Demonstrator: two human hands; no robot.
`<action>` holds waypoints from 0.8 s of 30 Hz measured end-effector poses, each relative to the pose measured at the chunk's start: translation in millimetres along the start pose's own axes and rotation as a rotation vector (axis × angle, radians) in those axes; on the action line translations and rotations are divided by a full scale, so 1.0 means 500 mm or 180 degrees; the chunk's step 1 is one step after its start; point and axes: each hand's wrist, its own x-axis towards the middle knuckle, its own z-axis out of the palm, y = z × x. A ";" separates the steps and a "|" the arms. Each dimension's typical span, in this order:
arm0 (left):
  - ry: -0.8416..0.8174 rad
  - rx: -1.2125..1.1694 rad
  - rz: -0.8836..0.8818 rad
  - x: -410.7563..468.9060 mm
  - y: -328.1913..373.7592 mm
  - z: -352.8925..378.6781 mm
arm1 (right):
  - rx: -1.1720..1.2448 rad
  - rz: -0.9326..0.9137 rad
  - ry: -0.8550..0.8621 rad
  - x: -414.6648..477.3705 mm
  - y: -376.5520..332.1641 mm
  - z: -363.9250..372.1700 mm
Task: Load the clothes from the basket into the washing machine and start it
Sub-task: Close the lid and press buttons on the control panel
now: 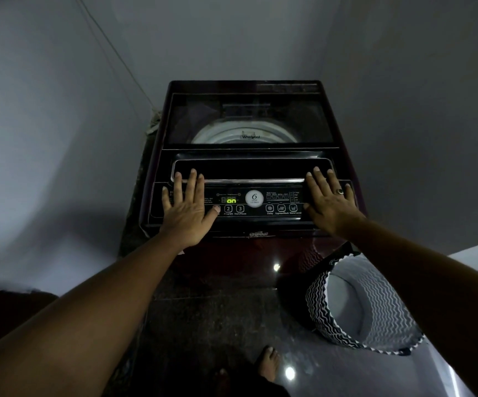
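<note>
Green "on" display [231,200] lit on Whirlpool washing machine [249,156]; buttons read Program, Start/Pause; left hand [186,207], right hand [329,202] flat, fingers spread, gripping nothing.

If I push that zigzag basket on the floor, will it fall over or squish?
The zigzag basket already leans on its side beside the washing machine, so it probably tips easily. Its walls look like soft fabric, so they would likely squish. It looks empty inside, so it is probably light and would slide on the shiny floor.

Glossy, seemingly plastic washing machine [249,167]
</note>
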 end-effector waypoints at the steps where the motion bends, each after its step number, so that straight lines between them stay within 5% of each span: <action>1: -0.0007 -0.0003 -0.0001 0.001 0.000 0.000 | 0.0002 -0.0006 -0.0022 -0.001 -0.001 -0.001; 24: 0.0117 0.0045 -0.0141 -0.005 0.020 -0.002 | -0.0125 -0.0138 0.0150 -0.012 0.002 0.002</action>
